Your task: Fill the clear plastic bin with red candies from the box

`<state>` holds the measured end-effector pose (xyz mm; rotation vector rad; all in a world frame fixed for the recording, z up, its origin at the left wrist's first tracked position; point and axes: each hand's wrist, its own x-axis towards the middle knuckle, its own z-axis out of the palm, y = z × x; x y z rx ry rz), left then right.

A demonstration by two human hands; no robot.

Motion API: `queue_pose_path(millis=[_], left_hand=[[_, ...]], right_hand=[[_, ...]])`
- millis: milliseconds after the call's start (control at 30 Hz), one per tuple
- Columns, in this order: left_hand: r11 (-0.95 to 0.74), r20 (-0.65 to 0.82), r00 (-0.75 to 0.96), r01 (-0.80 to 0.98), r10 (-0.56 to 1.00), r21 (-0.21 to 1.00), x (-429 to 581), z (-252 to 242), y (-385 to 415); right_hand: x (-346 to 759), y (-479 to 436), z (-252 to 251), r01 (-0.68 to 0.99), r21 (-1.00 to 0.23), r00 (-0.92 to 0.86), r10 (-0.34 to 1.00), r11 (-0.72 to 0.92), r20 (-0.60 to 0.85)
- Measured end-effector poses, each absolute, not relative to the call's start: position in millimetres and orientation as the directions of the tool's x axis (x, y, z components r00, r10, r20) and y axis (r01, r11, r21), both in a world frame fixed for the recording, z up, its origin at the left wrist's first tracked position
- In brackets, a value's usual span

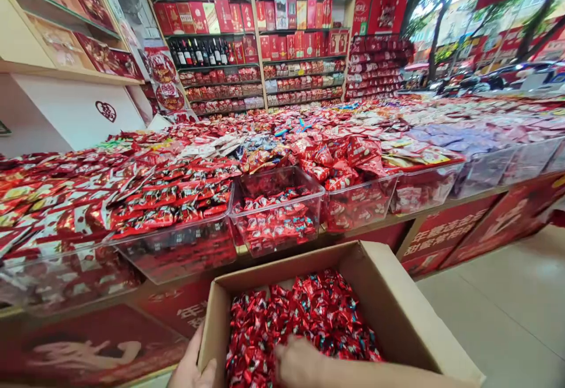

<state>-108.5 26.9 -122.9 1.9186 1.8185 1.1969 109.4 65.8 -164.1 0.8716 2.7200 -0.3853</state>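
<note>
An open cardboard box [415, 311], part filled with red foil-wrapped candies [304, 311], is in front of me at the bottom of the view. My left hand [194, 364] grips the box's left wall, thumb and fingers on either side of it. Inside the box, my right hand [295, 361] reaches down to the candies and touches them. It is blurred and its fingers are partly hidden, so whether they hold any candy is unclear. Just beyond the box, a clear plastic bin [276, 211] contains similar red wrapped candies, lower than its rim.
Beside that bin, other clear bins [359, 205] are heaped with red packets along a long display counter. Shelves of bottles and red boxes [295, 14] stand behind. Tiled floor [507, 294] lies to the right, and a white wall panel [79, 105] at left.
</note>
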Motion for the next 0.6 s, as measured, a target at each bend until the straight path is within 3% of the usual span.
queue_pose_path(millis=[100,267,400,533,600], left_hand=[[-0.204,0.354,-0.05,0.74,0.934,0.642,-93.9,-90.0,15.8],[-0.124,0.206,-0.02,0.741,0.978,0.66,-87.7,-62.4,-7.3],[-0.05,0.184,-0.096,0.752,0.978,0.658,-93.8,-64.4,-18.1],[-0.031,0.182,-0.126,0.736,0.975,0.676,-95.7,-70.8,-20.5],[-0.005,0.152,-0.144,0.707,0.978,0.707,-94.3,-71.7,-21.1]], right_hand=[[151.7,73.9,-160.7,0.654,-0.149,-0.749,0.608,0.741,-0.264],[203.6,79.2,-151.5,0.805,-0.426,-0.54,0.807,0.413,-0.239],[211.2,76.1,-145.7,0.766,-0.548,-0.548,0.786,0.335,-0.286],[195.1,84.2,-123.2,0.807,-0.443,-0.57,0.71,0.39,-0.414],[174.0,93.7,-113.1,0.83,-0.349,-0.543,0.771,0.435,-0.331]])
